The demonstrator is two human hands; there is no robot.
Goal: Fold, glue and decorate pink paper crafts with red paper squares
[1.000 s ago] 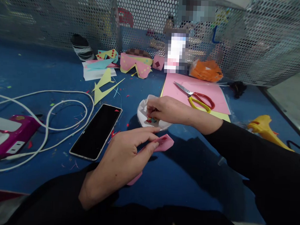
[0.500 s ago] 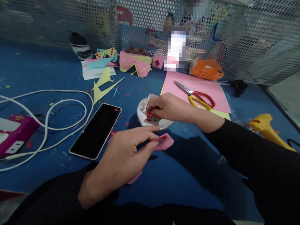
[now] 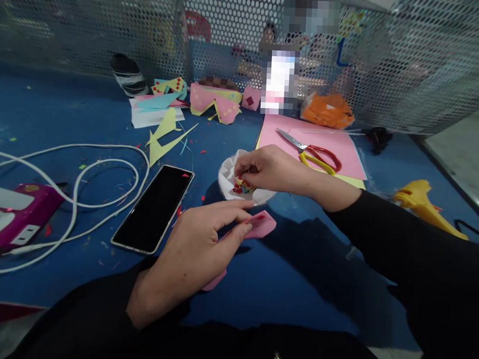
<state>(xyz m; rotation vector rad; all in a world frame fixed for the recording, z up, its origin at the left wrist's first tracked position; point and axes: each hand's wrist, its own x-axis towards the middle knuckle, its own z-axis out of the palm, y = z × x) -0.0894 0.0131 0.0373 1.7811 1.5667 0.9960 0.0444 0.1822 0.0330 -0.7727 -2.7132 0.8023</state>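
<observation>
A folded pink paper piece (image 3: 263, 225) with a small red diamond is held between the thumb and fingers of my left hand (image 3: 199, 246), low over the blue table. Just beyond it stands a round bowl (image 3: 227, 180) lined with white paper, holding small red, yellow and blue paper bits (image 3: 243, 187). My right hand (image 3: 274, 170) reaches into this bowl from the right, its thumb and fingertips pinched together above the bits. Whatever lies between those fingertips is too small to make out.
A black phone (image 3: 154, 207) and white cable (image 3: 75, 204) lie left, near a purple power strip (image 3: 31, 213). Scissors (image 3: 304, 148) rest on pink sheets (image 3: 273, 129). A yellow glue gun (image 3: 417, 200) is at right. Paper glasses (image 3: 215, 101) stand by the mesh panel (image 3: 230, 20).
The fingers of my right hand have shifted slightly upward in the bowl, and more of the paper bits show. My left hand keeps its hold on the pink paper.
</observation>
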